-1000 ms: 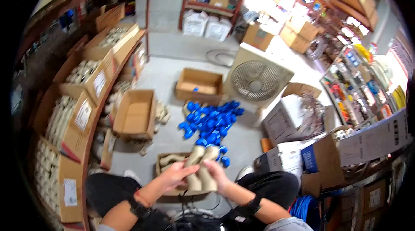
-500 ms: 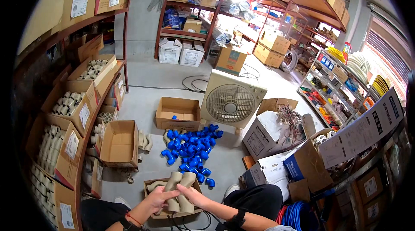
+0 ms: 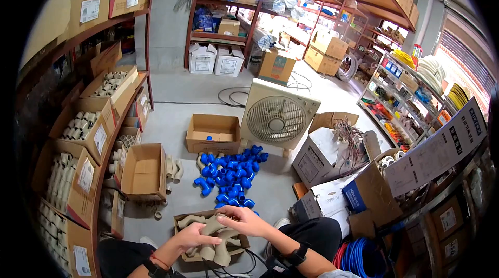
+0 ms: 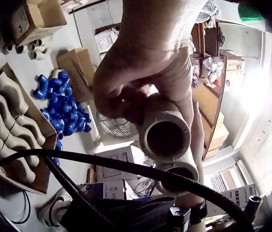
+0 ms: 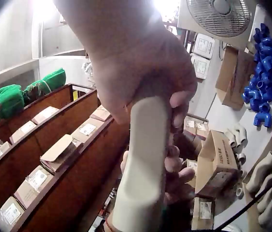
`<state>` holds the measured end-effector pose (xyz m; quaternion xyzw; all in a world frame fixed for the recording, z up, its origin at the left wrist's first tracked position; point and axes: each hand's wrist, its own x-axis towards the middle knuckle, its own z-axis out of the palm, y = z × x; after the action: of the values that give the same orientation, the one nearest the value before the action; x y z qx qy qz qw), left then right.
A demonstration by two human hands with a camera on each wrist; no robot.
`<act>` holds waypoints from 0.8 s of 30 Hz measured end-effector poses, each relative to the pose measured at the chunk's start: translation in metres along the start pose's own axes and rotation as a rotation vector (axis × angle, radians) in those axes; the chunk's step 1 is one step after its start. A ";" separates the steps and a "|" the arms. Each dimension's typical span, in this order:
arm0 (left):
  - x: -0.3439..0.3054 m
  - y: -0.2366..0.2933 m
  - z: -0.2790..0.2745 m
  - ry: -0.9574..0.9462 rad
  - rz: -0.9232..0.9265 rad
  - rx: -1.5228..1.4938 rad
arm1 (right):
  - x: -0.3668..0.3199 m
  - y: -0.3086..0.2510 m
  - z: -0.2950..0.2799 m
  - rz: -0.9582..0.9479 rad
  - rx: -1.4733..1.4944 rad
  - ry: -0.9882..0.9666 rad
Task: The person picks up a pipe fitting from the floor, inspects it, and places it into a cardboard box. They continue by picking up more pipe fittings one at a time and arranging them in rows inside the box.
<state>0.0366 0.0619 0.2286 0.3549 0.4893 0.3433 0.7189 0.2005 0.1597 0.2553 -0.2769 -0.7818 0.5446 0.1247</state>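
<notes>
Between both hands, over an open carton (image 3: 178, 221), are two beige S-shaped pipe fittings (image 3: 222, 255). My left hand (image 3: 191, 237) grips them from the left side; the left wrist view shows two round open ends (image 4: 167, 137) one below the other, pointing at the camera. From the right, my right hand (image 3: 243, 221) curls over the far end of a fitting (image 5: 145, 154), its thumb and fingers round that end in the right wrist view. More S-shaped fittings (image 4: 11, 96) lie in rows inside the carton.
Blue elbow fittings (image 3: 228, 174) lie heaped on the floor ahead, before an open carton (image 3: 213, 145) and a box fan (image 3: 278, 117). Another open carton (image 3: 144, 174) stands left, beside shelves of boxed fittings (image 3: 63, 179). Black cables (image 4: 126, 169) hang near the left hand.
The head view has tilted up. My right hand has moved from the fittings' side to over their far end, and the fittings, earlier parallel, now lie at an angle to each other.
</notes>
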 end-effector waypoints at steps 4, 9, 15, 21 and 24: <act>0.011 -0.012 -0.008 -0.030 0.026 0.070 | 0.005 0.012 0.006 -0.036 -0.061 0.068; 0.015 -0.010 -0.015 -0.089 0.073 0.042 | 0.011 0.022 0.011 -0.088 0.037 0.177; 0.009 0.000 -0.022 0.051 -0.044 -0.324 | 0.016 0.027 0.004 -0.160 0.122 0.493; -0.001 -0.002 -0.011 0.065 -0.005 -0.324 | 0.017 0.041 0.000 -0.174 0.219 0.781; -0.006 0.000 -0.005 0.077 0.065 -0.303 | 0.013 0.040 0.003 -0.154 0.290 0.783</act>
<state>0.0299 0.0575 0.2303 0.2445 0.4474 0.4495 0.7335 0.2004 0.1754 0.2156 -0.3833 -0.6089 0.4918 0.4903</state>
